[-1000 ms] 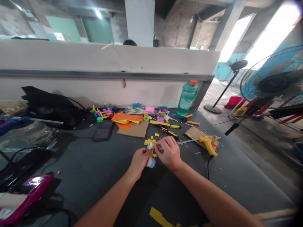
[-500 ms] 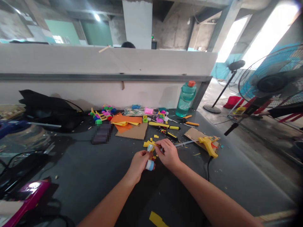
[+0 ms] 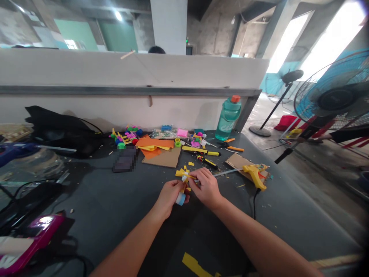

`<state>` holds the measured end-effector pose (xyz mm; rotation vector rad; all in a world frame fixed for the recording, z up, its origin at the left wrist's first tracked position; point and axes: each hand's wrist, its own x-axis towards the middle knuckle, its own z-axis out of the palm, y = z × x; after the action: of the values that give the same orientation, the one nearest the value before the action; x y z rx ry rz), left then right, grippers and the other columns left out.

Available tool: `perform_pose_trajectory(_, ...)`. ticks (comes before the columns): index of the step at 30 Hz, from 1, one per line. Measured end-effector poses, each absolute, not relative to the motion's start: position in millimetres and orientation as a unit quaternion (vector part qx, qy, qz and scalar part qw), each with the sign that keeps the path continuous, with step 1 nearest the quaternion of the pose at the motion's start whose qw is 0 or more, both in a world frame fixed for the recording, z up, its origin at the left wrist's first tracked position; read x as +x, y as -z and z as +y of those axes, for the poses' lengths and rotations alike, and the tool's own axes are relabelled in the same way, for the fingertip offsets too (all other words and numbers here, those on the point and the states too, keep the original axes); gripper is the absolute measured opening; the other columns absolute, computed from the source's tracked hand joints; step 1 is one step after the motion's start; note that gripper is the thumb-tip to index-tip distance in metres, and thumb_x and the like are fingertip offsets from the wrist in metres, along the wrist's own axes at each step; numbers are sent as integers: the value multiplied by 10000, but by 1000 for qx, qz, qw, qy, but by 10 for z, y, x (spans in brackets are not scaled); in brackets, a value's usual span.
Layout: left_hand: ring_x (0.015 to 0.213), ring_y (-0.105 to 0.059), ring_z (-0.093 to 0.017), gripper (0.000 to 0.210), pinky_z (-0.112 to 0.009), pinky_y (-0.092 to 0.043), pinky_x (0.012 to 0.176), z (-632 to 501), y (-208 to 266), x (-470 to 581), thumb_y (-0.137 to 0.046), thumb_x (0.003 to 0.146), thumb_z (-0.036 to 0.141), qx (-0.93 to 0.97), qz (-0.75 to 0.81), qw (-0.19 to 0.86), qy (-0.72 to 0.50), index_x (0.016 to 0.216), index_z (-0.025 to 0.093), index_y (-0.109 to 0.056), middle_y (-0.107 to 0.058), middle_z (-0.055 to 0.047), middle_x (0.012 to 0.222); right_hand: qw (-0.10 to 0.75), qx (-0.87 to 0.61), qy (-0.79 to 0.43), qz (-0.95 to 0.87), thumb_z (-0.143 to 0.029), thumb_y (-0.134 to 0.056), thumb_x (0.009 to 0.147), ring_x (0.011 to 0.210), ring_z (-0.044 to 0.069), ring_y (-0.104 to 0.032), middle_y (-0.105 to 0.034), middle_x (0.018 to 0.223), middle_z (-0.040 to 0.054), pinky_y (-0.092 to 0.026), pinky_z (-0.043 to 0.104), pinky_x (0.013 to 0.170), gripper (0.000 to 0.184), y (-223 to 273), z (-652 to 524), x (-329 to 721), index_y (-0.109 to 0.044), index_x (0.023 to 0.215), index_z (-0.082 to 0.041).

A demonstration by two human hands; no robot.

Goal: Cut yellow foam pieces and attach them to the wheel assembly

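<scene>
Pinched in my left hand (image 3: 169,196) is a small craft piece (image 3: 180,199) with a white and light-blue cap-like end, its upper part white and yellow. My right hand (image 3: 206,188) is closed on a thin yellow strip (image 3: 190,176) whose tip meets the top of the piece. Fingers hide much of the craft piece, so how its parts join cannot be made out. Yellow paper scraps (image 3: 181,172) lie just beyond my hands. Right of them rests a yellow glue gun (image 3: 255,176) on a piece of cardboard (image 3: 234,161).
Cardboard with orange and yellow sheets (image 3: 155,145), yellow cutters (image 3: 198,150) and orange-handled pliers (image 3: 234,148) lie behind my hands. A green bottle (image 3: 227,120) stands by the partition (image 3: 115,73). On the left are a black bag (image 3: 60,129) and a magenta object (image 3: 37,242).
My left hand has turned the craft piece slightly, and its blue end has shifted a little up and left. My right hand stays beside it. The camera view has moved slightly.
</scene>
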<state>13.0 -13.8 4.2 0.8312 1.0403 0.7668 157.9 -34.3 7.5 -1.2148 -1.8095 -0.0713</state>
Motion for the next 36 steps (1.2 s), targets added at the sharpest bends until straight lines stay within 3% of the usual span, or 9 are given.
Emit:
perform_pose_trajectory(10, 559, -658, -176, 174, -305, -566, 542, -97, -114, 76, -598, 756, 227, 349, 465, 754, -305, 817, 81, -669, -702, -120, 750, 466, -501, 47, -728, -194, -541, 856, 731, 180, -574, -651, 761, 46, -476, 301, 692, 76, -72, -336, 1645, -612, 830, -194)
perform_pose_trajectory(19, 565, -654, -154, 129, -289, -572, 550, -93, -94, 63, -633, 757, 189, 360, 448, 761, -301, 837, 94, -665, -702, -99, 750, 470, -503, 38, -724, -197, -535, 862, 748, 186, -574, -656, 774, 48, -476, 310, 705, 85, -52, -316, 1642, -614, 831, -199)
perform_pose_trajectory(21, 556, -654, -156, 125, -290, -574, 553, -78, -90, 62, -645, 746, 171, 363, 456, 749, -314, 845, 94, -657, -700, -95, 731, 469, -498, 24, -729, -229, -554, 859, 775, 190, -579, -658, 804, 53, -477, 313, 726, 70, -63, -321, 1645, -615, 873, -198)
perform_pose_trajectory(26, 552, -658, -160, 108, -296, -581, 575, 57, -110, -30, -658, 727, 144, 339, 472, 702, -412, 825, 98, -649, -688, -72, 663, 498, -527, -32, -688, -297, -550, 862, 699, 160, -569, -647, 837, 45, -480, 278, 686, 261, -25, -288, 1727, -552, 1094, -177)
perform_pose_trajectory(31, 594, -666, -158, 114, -298, -590, 602, 193, -145, -146, -640, 732, 128, 304, 465, 668, -495, 830, 83, -677, -694, -77, 703, 480, -584, -89, -648, -257, -474, 885, 570, 130, -560, -611, 669, -11, -440, 218, 563, 159, 113, -211, 1766, -580, 986, -195)
perform_pose_trajectory(36, 594, -669, -159, 127, -289, -587, 594, 258, -122, -218, -646, 734, 134, 287, 481, 650, -514, 846, 83, -679, -696, -78, 705, 460, -566, -132, -671, -201, -487, 854, 587, 134, -588, -620, 680, -13, -443, 213, 573, 145, 164, -243, 1604, -567, 975, -204)
